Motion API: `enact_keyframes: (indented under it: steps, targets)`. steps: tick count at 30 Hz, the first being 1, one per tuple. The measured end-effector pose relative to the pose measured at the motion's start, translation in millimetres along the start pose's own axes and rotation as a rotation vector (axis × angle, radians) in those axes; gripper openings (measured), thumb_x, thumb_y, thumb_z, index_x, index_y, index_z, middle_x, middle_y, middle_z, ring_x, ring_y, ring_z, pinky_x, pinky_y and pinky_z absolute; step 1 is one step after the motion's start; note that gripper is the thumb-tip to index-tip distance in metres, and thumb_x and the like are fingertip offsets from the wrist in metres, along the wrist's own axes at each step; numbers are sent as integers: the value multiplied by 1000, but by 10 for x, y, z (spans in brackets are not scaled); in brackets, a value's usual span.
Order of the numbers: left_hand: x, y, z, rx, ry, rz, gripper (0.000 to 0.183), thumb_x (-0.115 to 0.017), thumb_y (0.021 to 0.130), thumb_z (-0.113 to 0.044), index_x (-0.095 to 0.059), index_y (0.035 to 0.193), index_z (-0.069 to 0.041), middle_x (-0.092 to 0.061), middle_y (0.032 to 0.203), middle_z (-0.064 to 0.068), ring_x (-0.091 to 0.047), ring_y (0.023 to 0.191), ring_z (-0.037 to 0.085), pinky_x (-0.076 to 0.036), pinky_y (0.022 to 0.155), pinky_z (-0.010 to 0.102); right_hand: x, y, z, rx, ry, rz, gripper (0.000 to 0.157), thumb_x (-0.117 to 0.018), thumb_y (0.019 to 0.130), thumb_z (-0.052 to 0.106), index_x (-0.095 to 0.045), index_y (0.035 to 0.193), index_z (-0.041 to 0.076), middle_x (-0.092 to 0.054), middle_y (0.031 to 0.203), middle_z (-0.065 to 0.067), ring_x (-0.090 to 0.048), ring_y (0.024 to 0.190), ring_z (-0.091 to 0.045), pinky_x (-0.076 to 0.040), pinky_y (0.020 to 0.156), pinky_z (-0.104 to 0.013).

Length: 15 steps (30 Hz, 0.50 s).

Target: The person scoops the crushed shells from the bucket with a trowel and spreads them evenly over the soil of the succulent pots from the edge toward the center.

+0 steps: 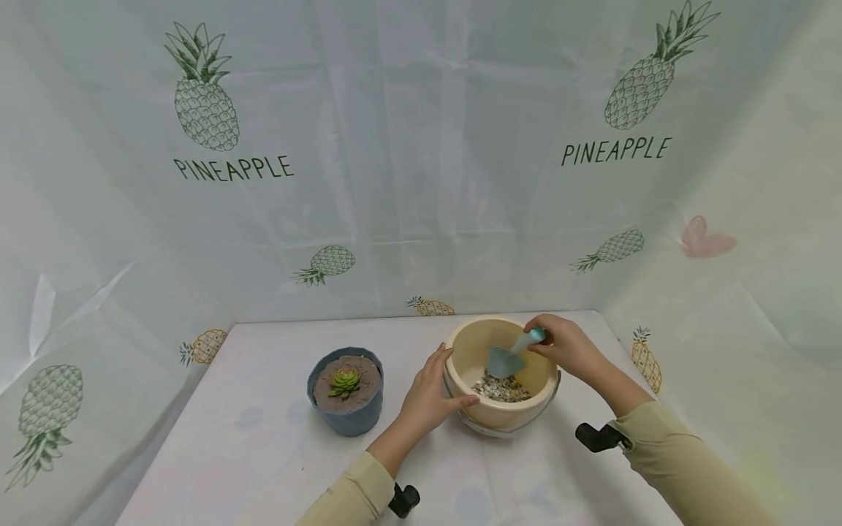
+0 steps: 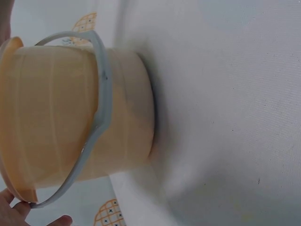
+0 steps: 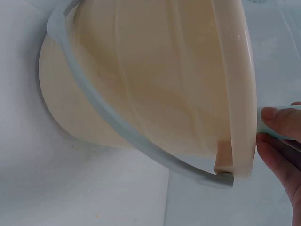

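A cream bucket [image 1: 503, 413] with a grey-blue handle [image 2: 104, 94] stands on the table, a layer of mixed gravel-like grains [image 1: 500, 388] at its bottom. My left hand [image 1: 427, 394] holds the bucket's near left rim, fingers on the left side and thumb spread along the front. Over the right rim, my right hand [image 1: 569, 347] grips the light blue handle of a small garden trowel [image 1: 505, 361]. Its blade points down into the bucket, right at the grains. In the right wrist view, thumb and fingers pinch the handle just past the rim; the bucket wall hides the blade.
Left of the bucket stands a blue-grey pot [image 1: 355, 422] of brown soil with a green succulent [image 1: 345, 381] in it. Pineapple-printed sheets [image 1: 421, 183] enclose the back and sides of the white-covered table [image 1: 263, 467].
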<state>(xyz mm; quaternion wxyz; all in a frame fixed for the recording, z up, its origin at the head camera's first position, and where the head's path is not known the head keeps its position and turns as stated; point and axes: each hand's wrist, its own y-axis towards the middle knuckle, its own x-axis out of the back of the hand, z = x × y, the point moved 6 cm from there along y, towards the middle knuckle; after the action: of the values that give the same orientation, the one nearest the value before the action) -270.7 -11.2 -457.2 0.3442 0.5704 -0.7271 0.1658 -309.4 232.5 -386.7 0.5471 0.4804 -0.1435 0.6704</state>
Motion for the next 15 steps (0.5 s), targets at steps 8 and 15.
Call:
enact_keyframes:
  steps: [8,15]
  targets:
    - [-9,3,-5,-3,4,-5,101,-76,74,-59,-30,152,-17,-19,161,4,-29,141,34,-33,108,55,-15,-53,39,92,-95,47,26,-80,76,-2,-67,97,5,-65,93,-4,-60,79,-17,-53,65,-33]
    - [-8,4,-17,-6,8,-10,101,-78,73,-57,-31,152,-15,-20,160,6,-30,140,34,-33,108,54,-15,-57,-4,108,-136,125,23,-82,75,1,-71,93,7,-63,88,2,-59,80,-15,-53,68,-34]
